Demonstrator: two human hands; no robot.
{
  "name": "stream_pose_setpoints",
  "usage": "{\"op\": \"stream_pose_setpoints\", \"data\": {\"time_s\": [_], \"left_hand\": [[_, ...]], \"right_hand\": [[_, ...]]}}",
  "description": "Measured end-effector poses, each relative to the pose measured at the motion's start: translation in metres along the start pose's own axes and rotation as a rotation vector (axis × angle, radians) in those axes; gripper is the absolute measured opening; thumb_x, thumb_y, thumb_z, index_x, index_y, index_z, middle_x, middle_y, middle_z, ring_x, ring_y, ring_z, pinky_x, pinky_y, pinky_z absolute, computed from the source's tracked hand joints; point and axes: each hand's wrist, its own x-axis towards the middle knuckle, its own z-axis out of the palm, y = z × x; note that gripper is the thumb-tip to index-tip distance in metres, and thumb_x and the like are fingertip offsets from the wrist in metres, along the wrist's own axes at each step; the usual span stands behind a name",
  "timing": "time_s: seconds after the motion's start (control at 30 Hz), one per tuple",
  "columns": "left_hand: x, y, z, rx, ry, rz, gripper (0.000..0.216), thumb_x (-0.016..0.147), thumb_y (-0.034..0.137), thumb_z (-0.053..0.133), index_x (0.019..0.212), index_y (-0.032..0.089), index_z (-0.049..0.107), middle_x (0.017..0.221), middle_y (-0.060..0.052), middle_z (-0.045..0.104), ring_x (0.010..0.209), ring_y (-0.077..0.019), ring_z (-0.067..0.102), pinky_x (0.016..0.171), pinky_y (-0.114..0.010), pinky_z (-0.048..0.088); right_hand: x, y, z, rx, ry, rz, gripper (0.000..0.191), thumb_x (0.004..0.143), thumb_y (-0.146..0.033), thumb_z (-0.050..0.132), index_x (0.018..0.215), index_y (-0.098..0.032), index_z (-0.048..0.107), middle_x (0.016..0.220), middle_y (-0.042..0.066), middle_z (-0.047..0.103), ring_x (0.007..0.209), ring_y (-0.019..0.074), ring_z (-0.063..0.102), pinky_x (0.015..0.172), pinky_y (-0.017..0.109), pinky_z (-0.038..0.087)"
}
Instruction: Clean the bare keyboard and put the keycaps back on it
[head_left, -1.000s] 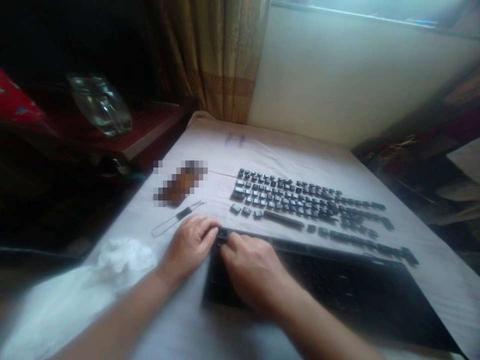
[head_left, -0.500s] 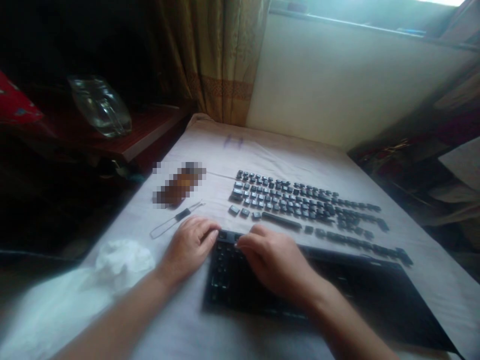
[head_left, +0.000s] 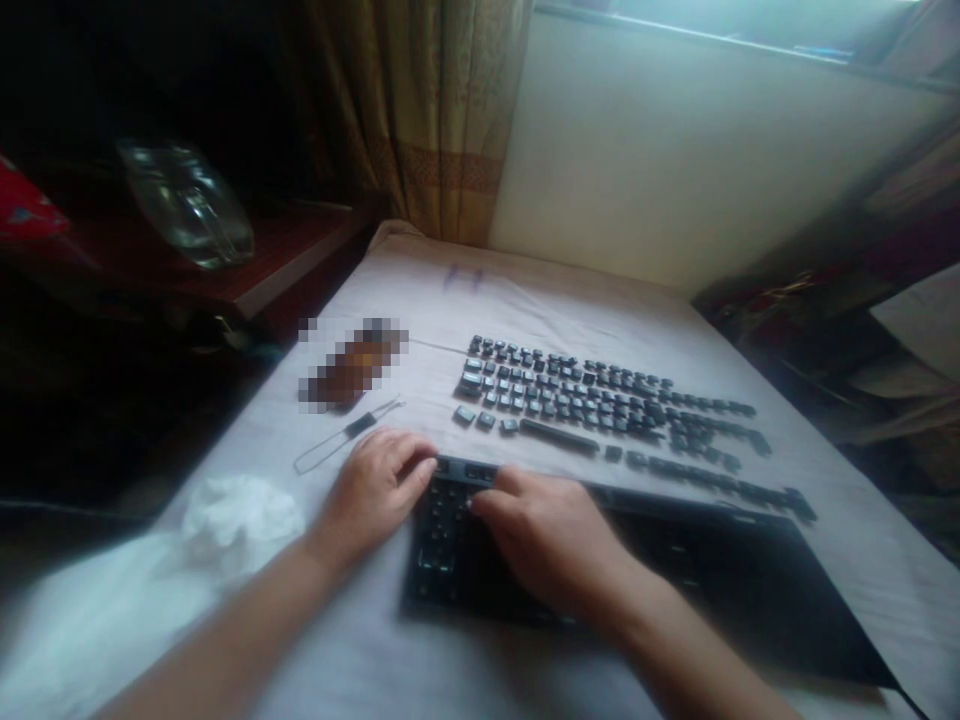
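Observation:
A black keyboard (head_left: 720,590), its keycaps off, lies across the bed in front of me. At its far left corner my left hand (head_left: 386,475) grips the edge, thumb bent in against the frame. My right hand (head_left: 544,530) bends over the left part of the board, thumb and fingers pinched together on the exposed key sockets. A small pale spot shows at those fingertips; whether it is a nail or something held, I cannot tell. Beyond the keyboard, loose black keycaps (head_left: 555,400) lie in rows, with the long spacebar (head_left: 559,436) nearest.
Left of the keycaps lies a wire keycap puller (head_left: 360,425) with a dark middle, beside a pixelated brown item (head_left: 352,368). Crumpled white cloth (head_left: 240,510) sits near my left forearm. A glass jar (head_left: 191,205) stands on the wooden table (head_left: 289,255) at the left.
My right fingertips have moved slightly nearer along the board, away from its far edge. The left hand stays at the corner. The whole view has shifted a little.

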Motion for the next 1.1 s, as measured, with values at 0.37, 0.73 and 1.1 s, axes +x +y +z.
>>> {"op": "stream_pose_setpoints", "data": {"time_s": [0.37,0.73,1.1], "left_hand": [[0.001,0.001,-0.001,-0.006,0.0,-0.007,0.013,0.091,0.029,0.055,0.094,0.025,0.067,0.094,-0.001,0.072,0.092,-0.02,0.066,0.088,-0.04,0.052],[0.0,0.001,-0.001,-0.001,0.002,-0.007,0.014,0.092,0.03,0.055,0.094,0.024,0.068,0.094,-0.002,0.072,0.093,-0.0204,0.065,0.089,-0.039,0.051],[0.0,0.0,0.0,-0.008,0.001,-0.018,0.015,0.092,0.03,0.054,0.094,0.024,0.068,0.094,-0.002,0.073,0.094,-0.021,0.065,0.09,-0.041,0.051]], "right_hand": [[-0.007,0.012,-0.003,0.049,0.045,0.07,0.019,0.092,-0.016,0.055,0.084,-0.02,0.07,0.08,0.003,0.065,0.062,0.0129,0.051,0.058,0.026,0.027],[0.009,-0.004,-0.001,-0.065,-0.034,0.09,0.021,0.092,-0.011,0.055,0.079,-0.019,0.068,0.078,0.005,0.066,0.061,0.015,0.055,0.056,0.029,0.027],[0.004,0.0,0.008,-0.078,0.065,-0.029,0.019,0.087,-0.005,0.057,0.075,-0.018,0.066,0.074,0.003,0.063,0.059,0.0141,0.051,0.054,0.029,0.024]]}}
